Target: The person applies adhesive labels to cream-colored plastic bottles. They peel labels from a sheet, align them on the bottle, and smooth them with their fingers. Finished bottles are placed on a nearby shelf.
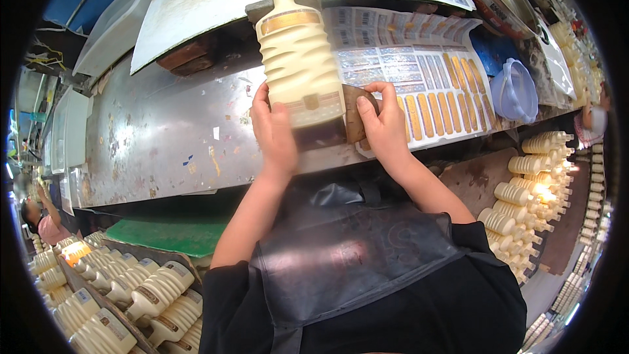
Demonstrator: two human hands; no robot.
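Head view
Bottle: a cream, ribbed plastic bottle with a white cap is lying on the steel surface, neck pointing toward the far edge, base toward the person at the near edge.
Left hand: it is closing around the bottle's lower left side, fingers curling over the base band.
Right hand: it is pressing a brown pad against the bottle's lower right side, fingers wrapped on the pad.
Handling: judged full, so fairly heavy; the wall looks stiff but smooth and likely slippery, and the ribs are offering the surest hold at mid-body, or the base as now.
Bottle labels: a gold band is sitting under the neck, a pale band with a small gold square near the base.
Sheets: label sheets are spreading along the surface's far right part, silvery squares beside gold oblong stickers.
Tub: a bluish tub is standing at the right end.
Crates: more bottles are lying labelled at lower left; others are stacking at right.
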